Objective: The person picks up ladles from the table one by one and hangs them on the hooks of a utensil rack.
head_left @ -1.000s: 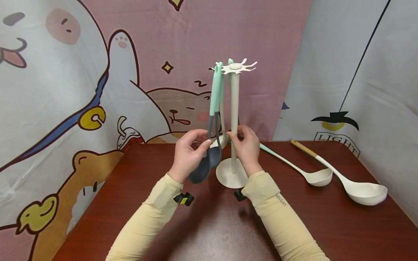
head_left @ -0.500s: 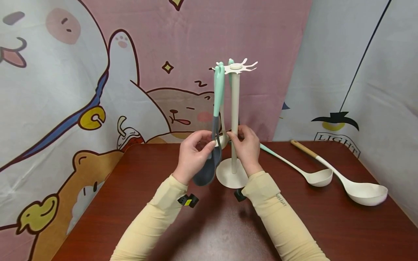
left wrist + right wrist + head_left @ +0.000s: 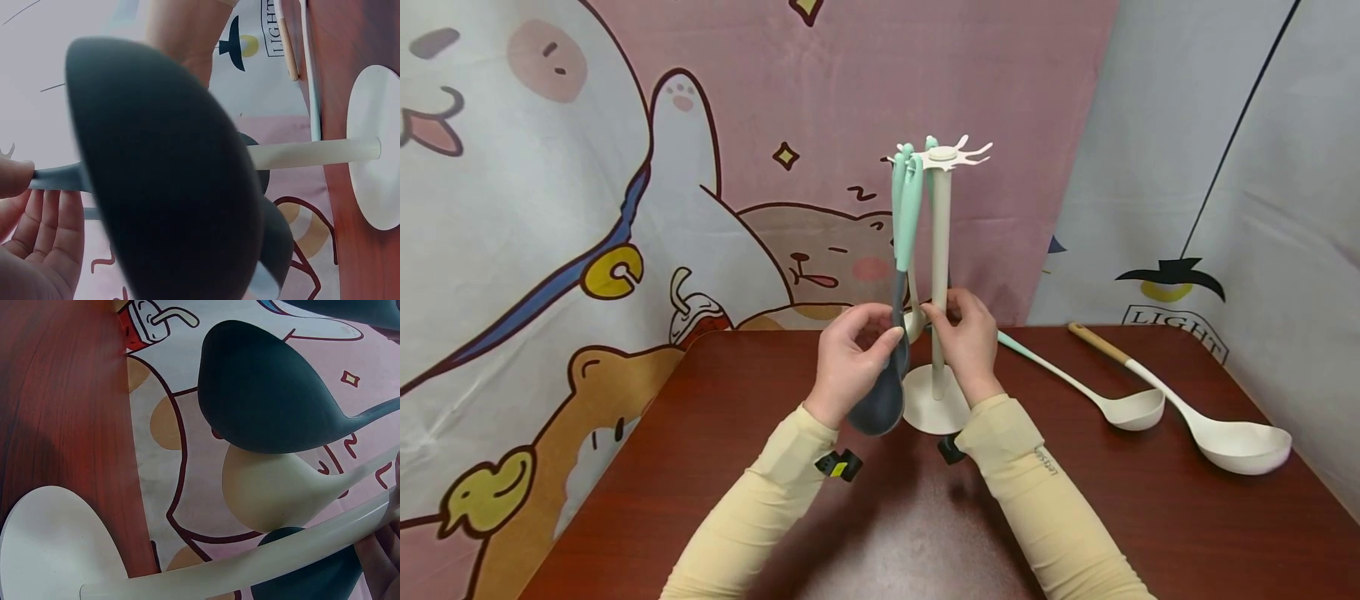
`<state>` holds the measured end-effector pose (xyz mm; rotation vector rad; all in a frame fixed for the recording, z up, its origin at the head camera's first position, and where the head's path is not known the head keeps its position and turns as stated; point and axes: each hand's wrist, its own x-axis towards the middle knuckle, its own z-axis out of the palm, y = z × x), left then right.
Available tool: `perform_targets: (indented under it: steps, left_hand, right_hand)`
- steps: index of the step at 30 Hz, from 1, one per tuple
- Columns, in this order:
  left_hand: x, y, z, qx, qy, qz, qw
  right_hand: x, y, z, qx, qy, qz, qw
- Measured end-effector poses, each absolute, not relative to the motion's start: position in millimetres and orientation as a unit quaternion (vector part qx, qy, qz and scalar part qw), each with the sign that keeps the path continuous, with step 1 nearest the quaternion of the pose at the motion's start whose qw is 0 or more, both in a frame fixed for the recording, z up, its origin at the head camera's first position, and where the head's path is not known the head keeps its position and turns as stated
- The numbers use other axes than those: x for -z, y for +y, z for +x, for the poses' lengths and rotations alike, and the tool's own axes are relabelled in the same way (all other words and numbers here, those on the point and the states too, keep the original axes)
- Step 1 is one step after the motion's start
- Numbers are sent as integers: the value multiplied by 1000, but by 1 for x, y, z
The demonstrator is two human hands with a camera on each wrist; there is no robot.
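My left hand pinches the dark neck of a ladle with a mint handle. This ladle hangs bowl down left of a cream utensil stand; its handle top is at the stand's hooks, but I cannot tell if it is caught on one. My right hand grips the stand's pole. In the right wrist view, a dark ladle, a cream ladle and another dark utensil, partly behind the pole, hang around it. The held ladle's bowl fills the left wrist view.
On the brown table, right of the stand, lie a white ladle with a mint handle and a larger white ladle with a wooden handle. A cartoon-printed cloth hangs behind the table.
My left hand has moved a little right with the held ladle, whose handle top has shifted right along the front of the hooks. My right hand stays on the pole.
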<state>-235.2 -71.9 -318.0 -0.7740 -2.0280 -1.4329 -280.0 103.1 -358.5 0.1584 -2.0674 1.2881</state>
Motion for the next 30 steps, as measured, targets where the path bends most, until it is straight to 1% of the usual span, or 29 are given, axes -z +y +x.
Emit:
perform_targets:
  steps: [16, 30]
  left_hand:
    - [321, -65, -241, 521, -769, -280, 243]
    - [321, -62, -243, 511, -780, -273, 238]
  right_hand:
    - [359, 103, -279, -493, -797, 62, 343]
    - [359, 103, -279, -493, -798, 65, 341]
